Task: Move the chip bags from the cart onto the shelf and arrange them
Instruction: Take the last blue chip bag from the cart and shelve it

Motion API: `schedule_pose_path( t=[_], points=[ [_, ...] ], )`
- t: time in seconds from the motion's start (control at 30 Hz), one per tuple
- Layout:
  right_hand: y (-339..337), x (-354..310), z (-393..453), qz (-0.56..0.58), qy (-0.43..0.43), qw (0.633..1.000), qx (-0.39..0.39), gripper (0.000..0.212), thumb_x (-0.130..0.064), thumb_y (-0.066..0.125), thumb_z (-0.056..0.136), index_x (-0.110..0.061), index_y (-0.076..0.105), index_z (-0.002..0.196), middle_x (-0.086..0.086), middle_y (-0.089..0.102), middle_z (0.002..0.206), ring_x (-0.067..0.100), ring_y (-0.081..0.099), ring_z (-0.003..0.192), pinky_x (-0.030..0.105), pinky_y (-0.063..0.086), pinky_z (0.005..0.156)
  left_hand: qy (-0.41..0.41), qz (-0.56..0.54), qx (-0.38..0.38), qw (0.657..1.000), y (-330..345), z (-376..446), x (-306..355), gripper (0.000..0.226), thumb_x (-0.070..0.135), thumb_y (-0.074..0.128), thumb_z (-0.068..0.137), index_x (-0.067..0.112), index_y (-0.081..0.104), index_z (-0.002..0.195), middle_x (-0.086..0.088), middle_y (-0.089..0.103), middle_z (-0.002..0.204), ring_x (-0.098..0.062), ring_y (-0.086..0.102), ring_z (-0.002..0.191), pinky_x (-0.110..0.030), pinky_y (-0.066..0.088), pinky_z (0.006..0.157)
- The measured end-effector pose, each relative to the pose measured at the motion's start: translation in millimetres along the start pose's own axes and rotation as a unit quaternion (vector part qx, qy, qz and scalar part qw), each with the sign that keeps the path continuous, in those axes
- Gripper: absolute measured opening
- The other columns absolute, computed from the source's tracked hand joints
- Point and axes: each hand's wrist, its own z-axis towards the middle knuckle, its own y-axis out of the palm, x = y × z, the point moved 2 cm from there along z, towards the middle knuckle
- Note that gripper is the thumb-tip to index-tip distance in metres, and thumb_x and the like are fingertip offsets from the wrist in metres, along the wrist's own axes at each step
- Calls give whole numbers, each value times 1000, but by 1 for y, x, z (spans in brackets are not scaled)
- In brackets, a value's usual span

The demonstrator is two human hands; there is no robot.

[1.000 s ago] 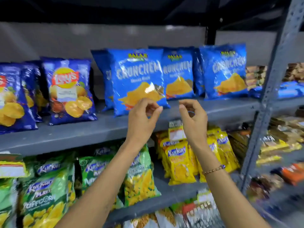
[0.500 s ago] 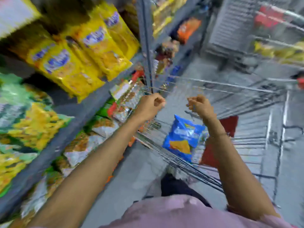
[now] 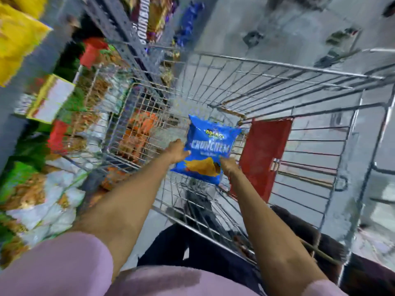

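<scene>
The shiny blue foil chip bag (image 3: 206,149) lies in the wire-mesh shopping cart (image 3: 277,67), its long axis running roughly from 12 to 6 o'clock. Both hands close on it: the left hand (image 3: 176,149) pinches its 9 o'clock edge, the right hand (image 3: 228,166) its 4 o'clock corner (neither nearer). The grey metal shelf (image 3: 119,28) lies toward 10 o'clock.

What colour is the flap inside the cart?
Red; the flap shows in the head view, right of the blue chip bag.

"CRUNCHEM" on blue chip bag (image 3: 208,146)
</scene>
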Motion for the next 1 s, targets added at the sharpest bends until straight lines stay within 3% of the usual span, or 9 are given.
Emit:
schedule_pose_path(
  t=[0.07, 0.17, 0.27, 0.37, 0.53, 0.67, 0.77, 0.87, 1.0],
  points=[
    [6, 3, 12, -5, -11, 1000, 23, 48, -20, 46, 97, 12, 39, 133, 27, 50, 136, 40, 52, 120, 40, 43, 87, -41, -44, 9, 998, 9, 22, -7, 63, 39, 60, 85, -12, 48, 119, -33, 54, 125, -44, 55, 111, -47, 47, 87],
    [8, 9, 18, -26, 7, 999, 28, 61, -29, 44, 97, 10, 22, 139, 29, 43, 141, 43, 47, 125, 42, 41, 97, -60, -118, -11, 991, 22, 35, -2, 97, 57, 63, 75, -3, 23, 140, -24, 28, 149, -38, 33, 136, -50, 35, 110],
    [11, 20, 31, -47, 23, 998, 31, 59, -34, 38, 98, 6, 26, 139, 28, 45, 139, 42, 48, 123, 41, 41, 97, -81, -185, -15, 979, 35, 46, 3, 120, 72, 68, 57, 4, 19, 142, -18, 26, 149, -36, 30, 138, -50, 33, 112],
    [16, 26, 41, -46, -4, 997, 56, 53, -31, 41, 97, 7, 33, 133, 28, 51, 132, 42, 52, 117, 39, 44, 89, -79, -157, 38, 984, 44, 60, -2, 89, 53, 67, 74, 1, 30, 136, -20, 36, 140, -38, 36, 133, -49, 37, 108],
    [20, 25, 52, -35, -16, 996, 80, 49, -30, 46, 96, 5, 40, 128, 25, 52, 131, 39, 53, 116, 36, 45, 89, -57, -131, 43, 989, 42, 66, -10, 69, 53, 62, 78, 5, 47, 126, -19, 41, 136, -35, 34, 131, -47, 34, 106],
    [23, 24, 57, -22, -22, 997, 74, 47, -30, 46, 96, 5, 41, 127, 24, 54, 129, 38, 54, 116, 33, 43, 83, -61, -185, 96, 976, 39, 75, -25, 62, 56, 69, 68, 5, 60, 101, -16, 63, 105, -33, 60, 97, -46, 54, 82],
    [25, 26, 61, 7, -29, 997, 75, 53, -32, 53, 93, 6, 40, 127, 25, 53, 130, 39, 53, 117, 37, 45, 88, -62, -204, 92, 973, 34, 71, -25, 56, 46, 71, 73, 0, 58, 102, -14, 62, 93, -29, 58, 82, -37, 45, 65],
    [28, 23, 61, 21, -37, 998, 47, 59, -32, 57, 91, 6, 35, 131, 23, 51, 132, 37, 52, 119, 32, 41, 85, -73, -218, 98, 968, 31, 69, -35, 52, 44, 69, 77, 1, 57, 105, -11, 59, 91, -26, 55, 82, -33, 38, 65],
    [26, 16, 69, 53, -43, 997, -21, 70, -31, 65, 86, 2, 32, 138, 19, 51, 136, 34, 55, 119, 39, 48, 98, -80, -273, 83, 955, 30, 64, -48, 46, 42, 68, 78, 8, 59, 109, -12, 68, 107, -29, 64, 93, -40, 54, 79]
  ],
)
